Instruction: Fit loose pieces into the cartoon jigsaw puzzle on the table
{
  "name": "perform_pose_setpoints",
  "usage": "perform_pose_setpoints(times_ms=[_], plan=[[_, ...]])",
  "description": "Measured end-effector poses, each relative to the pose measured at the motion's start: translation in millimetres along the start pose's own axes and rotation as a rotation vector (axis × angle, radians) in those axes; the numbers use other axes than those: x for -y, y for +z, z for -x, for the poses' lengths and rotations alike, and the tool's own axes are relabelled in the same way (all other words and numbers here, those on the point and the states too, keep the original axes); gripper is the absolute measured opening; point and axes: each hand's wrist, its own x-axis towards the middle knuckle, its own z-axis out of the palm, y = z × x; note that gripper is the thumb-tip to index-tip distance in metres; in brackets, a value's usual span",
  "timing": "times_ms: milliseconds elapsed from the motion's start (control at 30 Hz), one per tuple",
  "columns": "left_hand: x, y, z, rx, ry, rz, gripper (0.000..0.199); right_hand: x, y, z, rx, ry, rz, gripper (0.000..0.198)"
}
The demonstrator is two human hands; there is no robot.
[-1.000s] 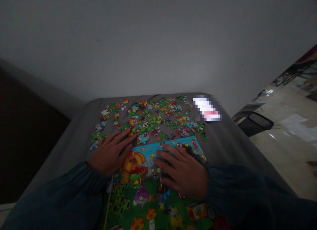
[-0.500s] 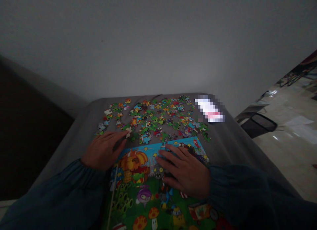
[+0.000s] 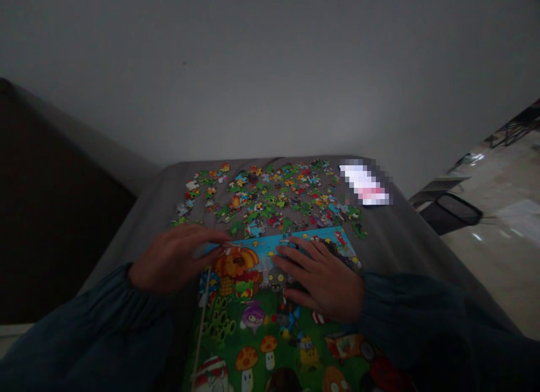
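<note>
My left hand (image 3: 171,260) is over the top left corner of a cartoon jigsaw puzzle board (image 3: 270,319). Its thumb and index finger point right, and a thin pale edge of a puzzle piece (image 3: 233,246) shows at the fingertips, over the orange pumpkin house; much of the piece is hidden. Across the board's upper right part lies my right hand (image 3: 323,282), palm down with fingers spread, holding nothing. The board shows blue sky with stars above a green lawn with mushrooms and zombie figures.
Many loose puzzle pieces (image 3: 270,195) are scattered beyond the board on a grey cloth-covered table (image 3: 405,251). A lit phone (image 3: 365,185) lies at the far right. A pale wall (image 3: 270,77) rises behind the table, and a chair (image 3: 458,209) stands to the right.
My left hand has moved from the loose pieces down and toward me onto the board's top left corner, bringing a puzzle piece. My right hand stays spread on the board. The view has shifted slightly.
</note>
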Motion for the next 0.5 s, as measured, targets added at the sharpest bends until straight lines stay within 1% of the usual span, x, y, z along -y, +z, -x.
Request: perform_pose_setpoints(times_ms=[100, 200, 267, 367, 433, 500], plan=[[-2, 0, -1, 0.053, 0.085, 0.012, 0.03, 0, -1, -1, 0.015, -0.002, -0.005, 0.057], [1, 3, -2, 0.057, 0.091, 0.014, 0.029, 1, -1, 0, 0.03, 0.006, -0.018, 0.056], [6, 5, -2, 0.026, 0.043, -0.014, 0.031, 1, 0, 0, 0.022, 0.012, -0.027, 0.056], [16, 11, -1, -0.051, -0.089, -0.09, 0.034, 2, 1, 1, 0.009, 0.017, -0.037, 0.056], [24, 15, 0, -0.059, -0.163, -0.121, 0.037, 2, 0, 1, 0.014, 0.015, -0.046, 0.056], [30, 18, 0, -0.033, -0.214, -0.128, 0.039, 2, 0, 1, 0.019, 0.006, -0.058, 0.056]])
